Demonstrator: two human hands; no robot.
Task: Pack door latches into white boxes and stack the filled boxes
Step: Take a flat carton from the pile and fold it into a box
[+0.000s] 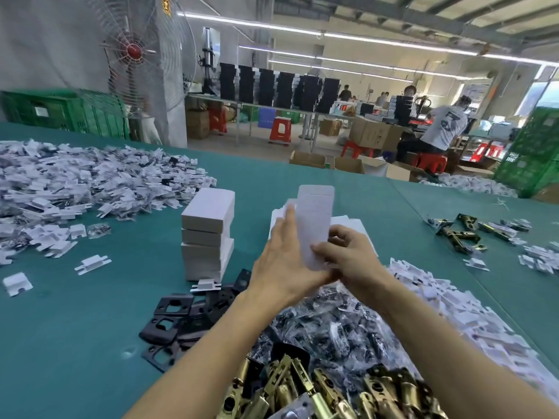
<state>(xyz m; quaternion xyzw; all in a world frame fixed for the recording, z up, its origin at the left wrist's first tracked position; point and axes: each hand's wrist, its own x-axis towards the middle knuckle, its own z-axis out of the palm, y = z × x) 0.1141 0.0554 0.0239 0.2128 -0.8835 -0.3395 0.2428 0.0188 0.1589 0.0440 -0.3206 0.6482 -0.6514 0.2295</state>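
Bare mat [75, 343] L of box stack [205, 237]; black plates [172, 322] & latches [302, 388] crowd front.

**Premises: factory packing floor for door hardware.**
Long green-topped work table [75, 328] heaped with brass door latches [302, 385], black strike plates [172, 306], bagged screws [332, 331] and white inserts [75, 176], beside stacked white boxes [205, 234]. Industrial pedestal fan [136, 52], green plastic crates [45, 110], cardboard cartons [372, 134], red stools [280, 130], ceiling strip lights [378, 40]. Workers [444, 128] seated at further benches.
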